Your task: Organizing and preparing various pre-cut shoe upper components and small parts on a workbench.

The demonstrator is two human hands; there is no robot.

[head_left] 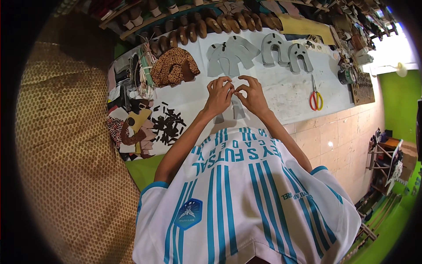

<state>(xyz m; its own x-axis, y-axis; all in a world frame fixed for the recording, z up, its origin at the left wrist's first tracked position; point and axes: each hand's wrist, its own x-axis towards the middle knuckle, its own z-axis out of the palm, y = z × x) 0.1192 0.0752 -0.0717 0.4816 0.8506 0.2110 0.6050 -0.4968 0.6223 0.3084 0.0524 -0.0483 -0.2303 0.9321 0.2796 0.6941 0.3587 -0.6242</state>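
Observation:
Over the near edge of the white table, my left hand (218, 95) and my right hand (252, 97) meet, thumbs and forefingers pinched close together. What sits between the fingertips is too small and covered to make out. Just below the fingers shows a grey U-shaped cut piece (238, 110), its upper part hidden by my hands. Beyond them lies a fanned pile of grey cut pieces (231, 59) with small black tabs. Two stacks of similar U-shaped pieces, one stack (273, 50) and another (300, 58), lie farther right. Loose black strips (168, 126) are heaped left of my left forearm.
Leopard-print pieces (173, 66) and material scraps (134, 127) crowd the table's left. Red-and-yellow-handled scissors (315, 100) lie at right, near a can (347, 75) and a dark block (363, 88). Brown shoe lasts (200, 28) line the back. A woven mat wall (74, 132) stands left.

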